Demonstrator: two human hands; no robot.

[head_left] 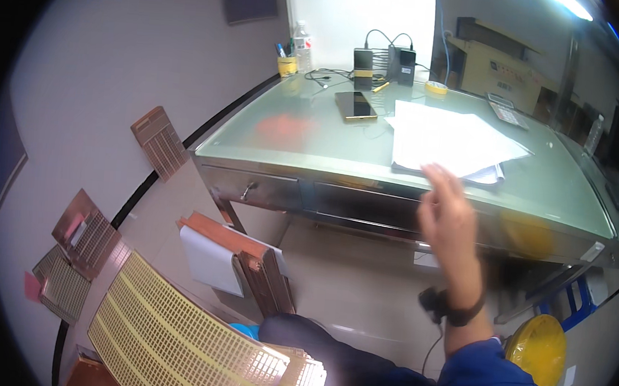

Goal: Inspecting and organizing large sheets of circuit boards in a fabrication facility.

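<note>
My right hand (449,216) is raised at the front edge of the glass-topped desk (241,141), just before a stack of white papers (451,140). Its fingers look stretched out, with the thumb a little apart, and nothing shows in them. Whether the fingertips touch the papers I cannot tell. A dark band with a small black device (452,309) circles that wrist. At the lower left a large yellow-and-copper grid panel (178,327) stands tilted beside my leg. My left hand is out of sight.
Copper-coloured grid panels (159,143) lean along the left wall. Upright copper boards (247,257) with white sheets stand under the desk's left side. A phone (356,105), black chargers (363,68), a calculator (507,112) and a pen cup (287,66) sit on the desk. A yellow stool (536,352) is at right.
</note>
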